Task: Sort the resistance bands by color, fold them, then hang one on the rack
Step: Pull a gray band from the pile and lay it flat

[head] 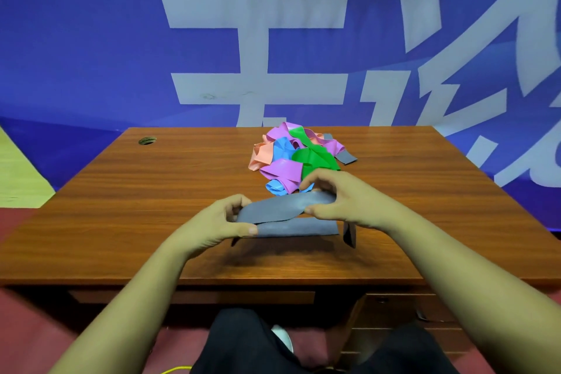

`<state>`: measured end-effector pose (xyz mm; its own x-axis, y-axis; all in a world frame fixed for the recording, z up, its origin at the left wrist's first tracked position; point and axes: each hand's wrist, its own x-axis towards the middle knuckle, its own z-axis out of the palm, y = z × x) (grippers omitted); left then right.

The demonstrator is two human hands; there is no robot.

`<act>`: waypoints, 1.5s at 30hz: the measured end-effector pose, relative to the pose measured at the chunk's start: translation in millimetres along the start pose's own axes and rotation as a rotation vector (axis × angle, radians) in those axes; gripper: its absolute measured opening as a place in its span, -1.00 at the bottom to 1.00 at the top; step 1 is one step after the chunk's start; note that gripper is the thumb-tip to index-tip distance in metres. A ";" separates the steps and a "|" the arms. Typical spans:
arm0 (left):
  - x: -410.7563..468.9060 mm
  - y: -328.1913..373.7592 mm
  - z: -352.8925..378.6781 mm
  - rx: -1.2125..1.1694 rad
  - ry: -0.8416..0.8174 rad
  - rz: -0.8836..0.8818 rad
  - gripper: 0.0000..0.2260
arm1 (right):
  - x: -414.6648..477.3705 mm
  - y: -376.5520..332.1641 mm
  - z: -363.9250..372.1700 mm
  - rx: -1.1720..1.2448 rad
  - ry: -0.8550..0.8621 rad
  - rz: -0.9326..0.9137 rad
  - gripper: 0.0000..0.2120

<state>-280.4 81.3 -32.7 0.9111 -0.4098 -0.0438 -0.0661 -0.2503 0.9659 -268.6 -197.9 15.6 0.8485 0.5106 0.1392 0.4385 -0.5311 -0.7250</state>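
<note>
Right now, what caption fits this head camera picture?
Left hand and right hand hold a grey band over the wooden desk, beside a tangled pile of colourful bands.

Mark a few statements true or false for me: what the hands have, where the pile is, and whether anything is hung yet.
1. The left hand and right hand both grip the grey band. True.
2. The pile holds green, purple, blue and peach bands. True.
3. The pile lies between the person and the hands. False: it lies beyond the hands, farther up the desk.
4. A band hangs on a rack. False: no rack is in view.
5. A round hole sits near the desk's far left corner. True.
</note>
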 end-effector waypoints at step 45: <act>9.5 -107.8 -11.2 0.549 0.806 -0.111 -0.81 | -4.1 115.6 91.5 0.020 0.663 0.465 -0.73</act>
<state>-260.1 114.1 -134.4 0.9148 0.3111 0.2575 0.0422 -0.7079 0.7051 -248.5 -199.5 -130.5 0.9447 -0.2696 0.1869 -0.0024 -0.5752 -0.8180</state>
